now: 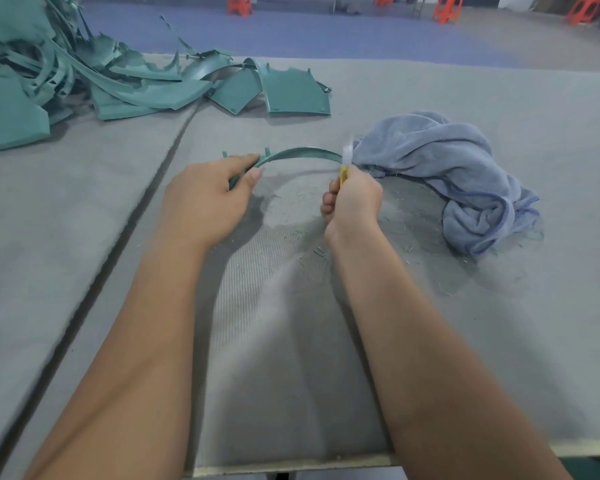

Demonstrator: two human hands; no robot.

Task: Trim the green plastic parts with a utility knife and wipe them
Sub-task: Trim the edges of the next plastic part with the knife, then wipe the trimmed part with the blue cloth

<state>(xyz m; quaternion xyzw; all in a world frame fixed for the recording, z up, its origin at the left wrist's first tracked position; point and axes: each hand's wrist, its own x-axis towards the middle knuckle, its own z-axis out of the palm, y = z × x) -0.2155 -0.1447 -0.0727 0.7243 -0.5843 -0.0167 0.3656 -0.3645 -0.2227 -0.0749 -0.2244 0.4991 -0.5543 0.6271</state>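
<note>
Green curved strip (302,153): thin arched plastic part at centre frame, small tabs standing up along its left end; it arcs from the left hand to the knife, raised above the table.
Left hand (207,195): thumb and forefinger pinch the strip's left end, the other fingers curled beneath it.
Right hand (352,202): fingers wrapped in a fist round the utility knife (344,173), of which only a yellow stub shows above the knuckles.
Blade: blurred pale streak at the strip's right end; whether it touches the plastic cannot be told.
Blue-grey towel (454,174): crumpled heap at right of centre, just beside the knife hand.
Pile of green parts (49,81): flat panels and long curved strips heaped in the upper left, spilling toward upper centre.
Shavings (317,252): fine green slivers scattered on the cloth near the right wrist and towel.
Table (84,202): grey felt-like covering, a dark seam running diagonally through its left half.
Orange stools (448,8): along the top edge, on the floor beyond.
</note>
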